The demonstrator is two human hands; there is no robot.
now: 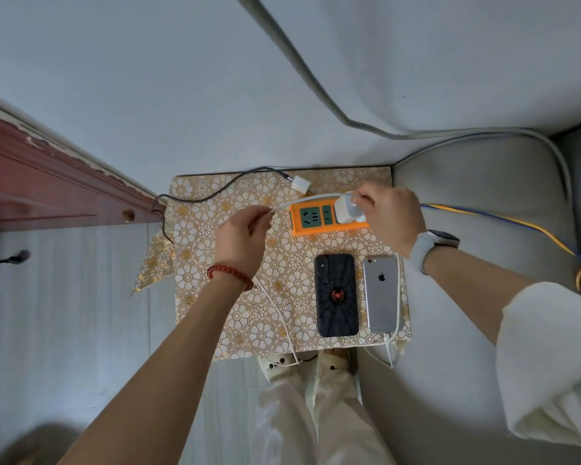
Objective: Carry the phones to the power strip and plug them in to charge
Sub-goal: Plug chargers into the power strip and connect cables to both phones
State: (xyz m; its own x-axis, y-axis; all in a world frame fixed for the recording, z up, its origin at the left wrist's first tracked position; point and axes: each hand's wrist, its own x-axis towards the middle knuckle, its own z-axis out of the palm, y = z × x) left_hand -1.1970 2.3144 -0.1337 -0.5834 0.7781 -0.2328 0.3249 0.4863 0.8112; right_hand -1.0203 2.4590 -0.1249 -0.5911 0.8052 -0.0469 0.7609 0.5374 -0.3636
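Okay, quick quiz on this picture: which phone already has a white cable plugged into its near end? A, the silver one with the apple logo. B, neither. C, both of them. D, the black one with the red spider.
A: a white cable runs into the near end of the silver phone, while the black spider phone beside it has nothing plugged in.

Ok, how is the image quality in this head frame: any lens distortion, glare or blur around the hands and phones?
Head view: strong wide-angle bending, forearms stretch towards the corners. Light is soft and even, with no harsh glare on the silver phone or the black phone. The left hand, right hand and white charger on the orange power strip are fairly sharp; the bottom-left corner is blurred.
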